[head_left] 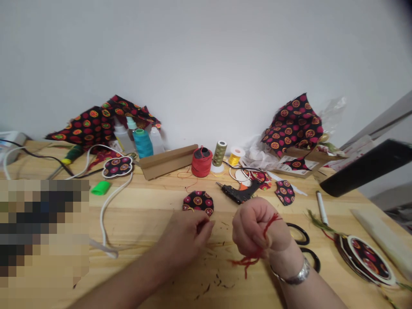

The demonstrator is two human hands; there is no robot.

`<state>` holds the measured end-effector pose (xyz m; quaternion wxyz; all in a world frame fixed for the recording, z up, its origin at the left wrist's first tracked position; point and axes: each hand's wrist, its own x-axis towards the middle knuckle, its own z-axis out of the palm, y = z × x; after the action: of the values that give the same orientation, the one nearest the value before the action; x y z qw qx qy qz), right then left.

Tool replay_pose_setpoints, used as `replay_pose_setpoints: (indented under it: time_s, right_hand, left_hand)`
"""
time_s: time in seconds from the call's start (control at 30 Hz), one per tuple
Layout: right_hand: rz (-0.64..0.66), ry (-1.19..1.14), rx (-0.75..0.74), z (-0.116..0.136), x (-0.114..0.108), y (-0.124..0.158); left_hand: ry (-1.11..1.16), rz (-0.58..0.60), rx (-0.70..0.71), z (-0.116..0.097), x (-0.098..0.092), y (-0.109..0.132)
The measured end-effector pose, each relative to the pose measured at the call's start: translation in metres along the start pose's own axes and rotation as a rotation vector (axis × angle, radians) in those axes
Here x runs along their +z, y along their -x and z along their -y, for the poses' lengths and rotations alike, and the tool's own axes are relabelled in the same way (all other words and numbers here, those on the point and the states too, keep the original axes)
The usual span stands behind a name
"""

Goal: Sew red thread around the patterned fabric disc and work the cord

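I see the right hand (257, 227) clenched on a tuft of red thread (272, 223), its strands running roughly 1 to 7 o'clock across the fist and the loose ends dangling over the desk (144, 214). The left hand (188, 234) lies near it at 9 o'clock, fingertips pinched together, on what I cannot tell. The patterned fabric disc (198, 201) sits just past those fingers at 12 o'clock, nearer the left hand.
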<state>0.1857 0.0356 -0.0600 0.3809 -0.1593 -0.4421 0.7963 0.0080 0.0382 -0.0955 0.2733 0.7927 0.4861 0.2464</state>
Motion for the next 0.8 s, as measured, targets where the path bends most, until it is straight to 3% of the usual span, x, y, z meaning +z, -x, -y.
replay_pose_setpoints:
  time_s: [0.13, 0.23, 0.3, 0.37, 0.43, 0.5, 0.6, 0.8]
  right_hand:
    - [0.013, -0.024, -0.01, -0.003, -0.002, -0.007]
    - [-0.191, 0.063, 0.031, -0.007, -0.002, -0.015]
    - [-0.351, 0.162, 0.077, -0.009, -0.001, -0.022]
    - [-0.458, 0.263, 0.095, -0.012, 0.0, -0.027]
    - [-0.512, 0.347, 0.09, -0.013, 0.001, -0.031]
    - [-0.534, 0.404, 0.084, -0.014, 0.001, -0.033]
    - [-0.553, 0.478, 0.089, -0.015, 0.001, -0.033]
    - [-0.585, 0.612, 0.088, -0.018, -0.002, -0.032]
  left_hand:
    - [0.067, -0.185, 0.029, 0.004, -0.002, -0.001]
    - [0.218, -0.358, 0.039, 0.004, -0.003, -0.002]
    - [0.466, -0.321, -0.035, 0.002, -0.005, -0.003]
    - [0.801, -0.193, -0.16, -0.001, -0.006, -0.004]
    - [1.09, -0.079, -0.263, -0.002, -0.005, -0.005]
    - [1.233, -0.038, -0.308, -0.002, -0.004, -0.006]
    - [1.232, -0.032, -0.345, -0.002, -0.003, -0.006]
    - [0.972, -0.025, -0.338, -0.007, -0.011, -0.006]
